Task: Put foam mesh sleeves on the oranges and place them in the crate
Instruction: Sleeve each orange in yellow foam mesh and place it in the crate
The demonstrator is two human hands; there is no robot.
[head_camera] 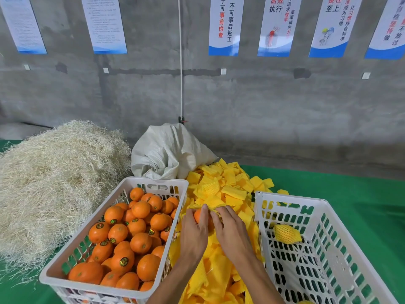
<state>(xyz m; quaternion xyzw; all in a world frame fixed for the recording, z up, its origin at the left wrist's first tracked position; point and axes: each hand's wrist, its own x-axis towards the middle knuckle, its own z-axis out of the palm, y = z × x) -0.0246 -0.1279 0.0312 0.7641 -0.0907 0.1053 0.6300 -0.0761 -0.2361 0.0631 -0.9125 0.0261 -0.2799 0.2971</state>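
Orange in hand: my left hand [194, 232] curls round one round bare orange [198, 216], held over the heap between the two crates; only its upper left face shows past my fingers.
Sleeve: my right hand [232, 230] pinches a yellow foam mesh sleeve [217, 212] at the fruit's right side, touching it; I cannot tell whether its mouth is open yet.
Key relation: the sleeve lies to the right of the orange, so I judge it must be drawn leftward over the fruit.
Sleeve heap: loose pile of flat yellow foam sleeves [230, 185] on the green surface [350, 194].
Left crate: white slotted plastic crate [72, 253] nearly full of bare oranges [140, 242].
Right crate: white slotted plastic crate [328, 260] nearer my right hand, holding one sleeved orange [287, 234] against its far wall.
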